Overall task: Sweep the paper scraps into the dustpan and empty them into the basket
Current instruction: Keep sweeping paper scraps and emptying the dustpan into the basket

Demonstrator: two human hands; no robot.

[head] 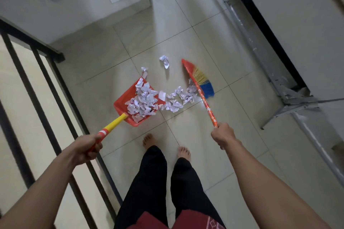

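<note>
Head view: we see the left hand [87, 147] clenched round the yellow-and-red handle of a red plastic dustpan [122, 103], with the forearm reaching in from the lower left. The right hand [222, 135] is wrapped tight round the top end of the orange patterned stick of a broom [199, 90]. The stick slants away and to the left, down to an orange head with yellow and blue bristles.

The dustpan sits low at the pale tiled floor [204, 42], its open mouth turned toward the broom. Most of the crumpled white paper scraps [143, 98] are heaped inside it. A looser trail of them lies on the tiles between the pan's lip and the broom, the last few touching the stick. Two more crumpled pieces [164, 61] lie apart, farther from us than the trail, and another small one [144, 69] sits just past the pan's far corner.

Below the hands we see two bare feet [149, 140] and black trouser legs [149, 182], standing just behind the dustpan. A black metal railing [37, 52] runs along the left edge, and a grey metal frame [290, 98] stands by the wall on the right.
</note>
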